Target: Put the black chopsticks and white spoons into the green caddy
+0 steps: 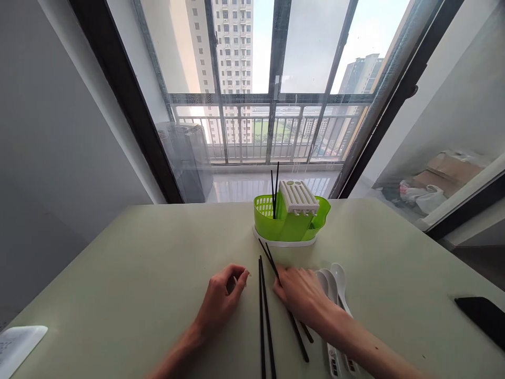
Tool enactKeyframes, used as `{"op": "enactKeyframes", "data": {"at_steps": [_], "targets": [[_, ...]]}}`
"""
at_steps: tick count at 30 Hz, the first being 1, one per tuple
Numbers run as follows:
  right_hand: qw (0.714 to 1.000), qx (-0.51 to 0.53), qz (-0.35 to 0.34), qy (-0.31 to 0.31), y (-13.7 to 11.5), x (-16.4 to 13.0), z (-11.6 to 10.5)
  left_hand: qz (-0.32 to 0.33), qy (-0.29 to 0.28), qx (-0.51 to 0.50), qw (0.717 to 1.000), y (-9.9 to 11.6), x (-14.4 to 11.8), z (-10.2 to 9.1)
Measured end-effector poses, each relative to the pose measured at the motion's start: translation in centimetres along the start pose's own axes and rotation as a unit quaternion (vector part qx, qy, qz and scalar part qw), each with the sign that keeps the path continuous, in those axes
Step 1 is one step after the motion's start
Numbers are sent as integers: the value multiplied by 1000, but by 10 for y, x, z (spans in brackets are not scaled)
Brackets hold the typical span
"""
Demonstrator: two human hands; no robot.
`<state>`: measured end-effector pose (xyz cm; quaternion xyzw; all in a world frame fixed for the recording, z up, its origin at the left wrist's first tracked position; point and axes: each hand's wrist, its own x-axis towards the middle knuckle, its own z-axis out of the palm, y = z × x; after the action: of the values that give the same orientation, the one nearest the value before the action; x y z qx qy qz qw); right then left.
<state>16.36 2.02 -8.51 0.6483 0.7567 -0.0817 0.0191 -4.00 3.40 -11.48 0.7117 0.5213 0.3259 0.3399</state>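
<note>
My right hand (300, 292) is closed around a pair of dark chopsticks (296, 337), which slant across the table with both ends sticking out past my fingers. To its left, another pair of dark chopsticks (263, 316) lies on the table between my hands. My left hand (224, 292) rests left of that pair, fingers curled and thumb meeting the index finger, nothing seen in it. White spoons (338, 273) lie just right of my right hand, partly covered by my forearm. Beyond stands a green utensil holder (270, 229) with a white slotted top and two dark chopsticks (273, 195) upright in its left basket.
All of this is on a pale green table (158, 252). A black flat object (483, 318) lies at the right edge, and a white object (21, 342) at the left edge. Past the far edge are glass sliding doors (276, 79) and a balcony.
</note>
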Motion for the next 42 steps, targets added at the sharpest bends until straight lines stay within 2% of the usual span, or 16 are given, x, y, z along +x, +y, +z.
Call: {"op": "enactKeyframes", "data": {"at_steps": [3,5,8,11,14,18,23,27,32,38,42], "targets": [[998,57,-4,39,2,1,-19,0,-4,-6,1000,0,0,0],[987,133,-41,86,1,1,-32,7,-9,-15,1000,1,-1,-1],[939,274,-132,162,-4,3,-48,46,-10,-26,999,2,-4,-3],[885,371,-182,214,-13,6,-53,85,-4,-23,996,-1,-5,-4],[861,403,-203,235,-21,9,-46,101,26,-13,994,-7,-5,-1],[860,403,-216,227,-25,12,-29,96,61,-21,993,-10,-2,3],[861,416,-204,210,-26,16,-12,24,35,-58,997,-4,-1,1],[862,426,-192,196,-27,17,-11,-12,5,-89,996,-2,-2,-1],[873,406,-182,201,-25,14,-28,-37,-10,-85,996,-2,-2,-2],[836,443,-168,277,-20,8,-68,-38,0,-80,996,-3,-2,0],[826,445,-170,303,-18,4,-82,-30,8,-75,997,-4,-2,1]]}}
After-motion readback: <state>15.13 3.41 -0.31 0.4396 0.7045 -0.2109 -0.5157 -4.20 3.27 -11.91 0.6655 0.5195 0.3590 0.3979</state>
